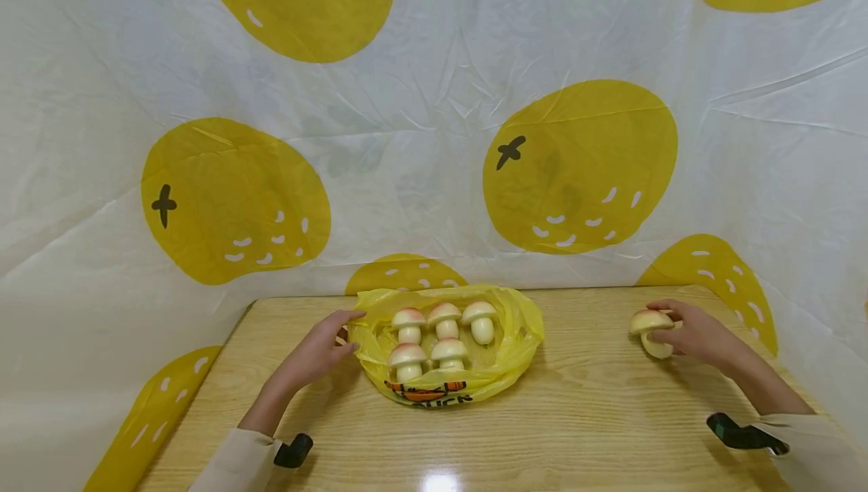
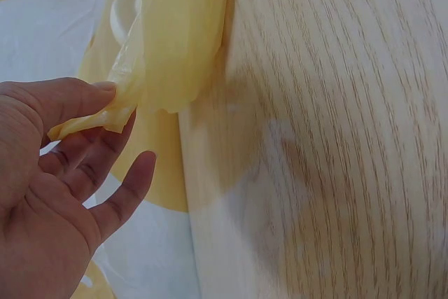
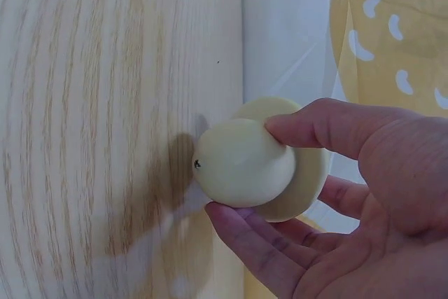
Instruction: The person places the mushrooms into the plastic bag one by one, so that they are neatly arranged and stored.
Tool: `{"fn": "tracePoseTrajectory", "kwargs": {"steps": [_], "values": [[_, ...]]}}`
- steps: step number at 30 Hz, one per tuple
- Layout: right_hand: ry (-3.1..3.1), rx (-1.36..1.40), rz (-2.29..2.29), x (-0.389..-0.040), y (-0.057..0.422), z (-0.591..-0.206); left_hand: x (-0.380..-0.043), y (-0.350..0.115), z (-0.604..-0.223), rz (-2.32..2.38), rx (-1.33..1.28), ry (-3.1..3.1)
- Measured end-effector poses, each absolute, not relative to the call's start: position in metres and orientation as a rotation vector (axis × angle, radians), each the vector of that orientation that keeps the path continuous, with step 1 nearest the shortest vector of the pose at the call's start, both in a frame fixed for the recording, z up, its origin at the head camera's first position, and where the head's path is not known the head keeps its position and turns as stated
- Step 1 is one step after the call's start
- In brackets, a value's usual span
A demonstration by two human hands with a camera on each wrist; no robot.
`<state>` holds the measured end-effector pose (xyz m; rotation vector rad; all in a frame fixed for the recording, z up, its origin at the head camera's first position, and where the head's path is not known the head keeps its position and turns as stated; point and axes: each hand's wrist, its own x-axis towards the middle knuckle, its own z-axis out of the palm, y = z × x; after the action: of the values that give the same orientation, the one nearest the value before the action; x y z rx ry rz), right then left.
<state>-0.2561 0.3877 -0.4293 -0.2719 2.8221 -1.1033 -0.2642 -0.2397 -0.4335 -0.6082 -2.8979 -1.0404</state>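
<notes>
A yellow plastic bag [image 1: 518, 356] lies spread open on the table, its rim rolled round several toy mushrooms [image 1: 409, 356] with pinkish-cream caps and pale stems. At the bag's left edge my left hand [image 1: 322, 349] pinches a fold of the thin plastic between thumb and fingers; the left wrist view shows this yellow fold [image 2: 105, 113] closely. Far to the right, my right hand [image 1: 701, 337] grips one more toy mushroom [image 3: 245, 162] by its thick stem. That mushroom's cap [image 1: 649, 321] points up in the head view, and a small dark mark shows on its stem end.
The wood-grain table [image 1: 583, 417] ends at a white cloth [image 1: 407, 198] printed with large yellow fruit, which hangs behind and at both sides. Dark devices [image 1: 746, 433] are strapped at both wrists, over light sleeves [image 1: 237, 462].
</notes>
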Motion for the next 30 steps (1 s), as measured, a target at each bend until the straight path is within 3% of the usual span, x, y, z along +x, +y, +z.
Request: {"fn": "tracePoseTrajectory", "kwargs": {"steps": [30], "values": [[2.689, -0.385, -1.359, -0.255, 0.349, -0.408, -0.265, -0.24, -0.433, -1.038, -0.63, -2.894]]}}
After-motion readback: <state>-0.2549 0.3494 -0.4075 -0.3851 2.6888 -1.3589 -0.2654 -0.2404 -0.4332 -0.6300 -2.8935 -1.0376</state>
